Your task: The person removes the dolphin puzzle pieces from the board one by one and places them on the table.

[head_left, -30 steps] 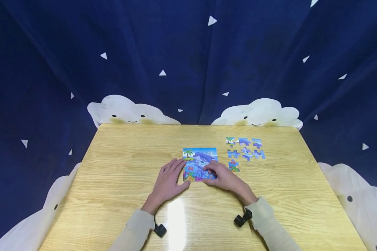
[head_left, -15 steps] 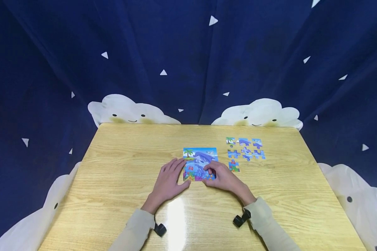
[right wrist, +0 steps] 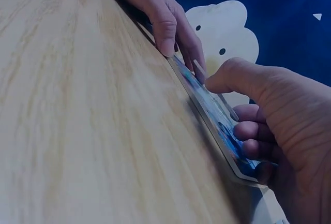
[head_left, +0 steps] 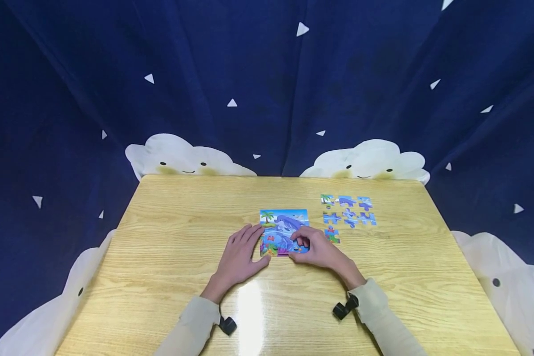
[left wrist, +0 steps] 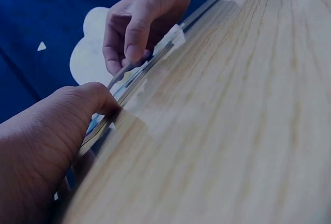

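Observation:
A dolphin jigsaw puzzle (head_left: 286, 221) with a palm tree and reef lies on the wooden table. My left hand (head_left: 239, 258) rests at its left side, fingertips on the left edge and thumb at the lower left corner. Over the lower right part, my right hand (head_left: 318, 248) pinches a thin puzzle piece (right wrist: 225, 105) between thumb and fingers. In the left wrist view that piece (left wrist: 120, 75) stands tilted up from the puzzle surface. Its printed face is mostly hidden by the fingers in the head view.
Right of the puzzle, several loose jigsaw pieces (head_left: 349, 213) lie apart in rows, the lowest one (head_left: 332, 235) close to my right hand. Beyond the table (head_left: 196, 207) hangs a dark blue curtain (head_left: 267, 74) with white clouds and triangles.
My right hand has shifted slightly right and up, and the pinched piece now tilts up from the puzzle's lower part. My left hand stays in place.

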Demonstrator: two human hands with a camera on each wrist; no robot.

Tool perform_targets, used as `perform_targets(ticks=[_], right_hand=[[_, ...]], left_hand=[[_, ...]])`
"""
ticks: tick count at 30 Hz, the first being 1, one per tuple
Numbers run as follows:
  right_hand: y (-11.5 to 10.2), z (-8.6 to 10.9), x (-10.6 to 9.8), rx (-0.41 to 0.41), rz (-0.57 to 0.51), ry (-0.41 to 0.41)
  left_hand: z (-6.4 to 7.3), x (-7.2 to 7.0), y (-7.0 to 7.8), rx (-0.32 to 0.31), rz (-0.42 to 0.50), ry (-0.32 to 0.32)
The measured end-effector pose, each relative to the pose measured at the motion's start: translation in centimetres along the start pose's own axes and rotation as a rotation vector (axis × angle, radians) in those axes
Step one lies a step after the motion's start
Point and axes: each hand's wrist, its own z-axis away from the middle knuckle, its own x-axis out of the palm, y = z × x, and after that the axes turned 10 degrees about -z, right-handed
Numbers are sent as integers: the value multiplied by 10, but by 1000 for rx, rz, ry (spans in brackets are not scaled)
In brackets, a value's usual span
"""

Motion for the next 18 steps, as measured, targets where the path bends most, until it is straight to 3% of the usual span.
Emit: perform_targets(ticks=[7,14,18], right_hand=[[0,3,-11,31,-37,4],[4,13,-29,-53,-30,57],[5,22,-39,-50,-24,89]], left_hand=[[0,-1,1,2,12,3],[1,-1,1,9,16,27],[1,0,0,7,17,14]])
